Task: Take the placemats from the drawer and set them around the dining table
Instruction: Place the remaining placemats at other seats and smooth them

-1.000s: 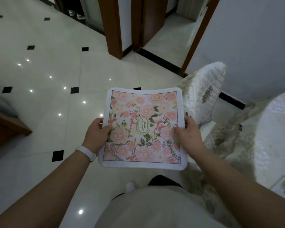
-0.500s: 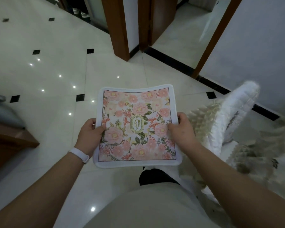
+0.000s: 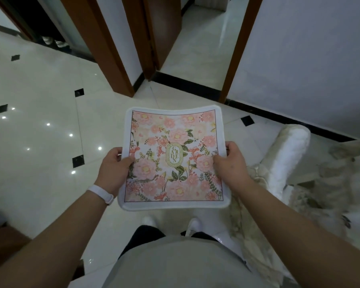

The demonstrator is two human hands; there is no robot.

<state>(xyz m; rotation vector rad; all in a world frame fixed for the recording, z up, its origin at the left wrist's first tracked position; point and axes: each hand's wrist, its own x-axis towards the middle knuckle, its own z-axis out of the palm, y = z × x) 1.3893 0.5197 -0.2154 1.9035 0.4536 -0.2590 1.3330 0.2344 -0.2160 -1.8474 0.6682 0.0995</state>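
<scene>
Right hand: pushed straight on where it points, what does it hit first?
The placemat: the right hand grips its right edge, pointing up-left across it. Beyond that, likely just floor, though depth is unclear.

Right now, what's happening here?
A person stands on a glossy tiled floor, holding a floral placemat marked GARDEN out flat in front of them. The left hand, with a white wristband, grips its left edge; the right hand grips its right edge, thumbs on top. A chair with a quilted white cover stands to the right. The placemat has not been set down yet.
</scene>
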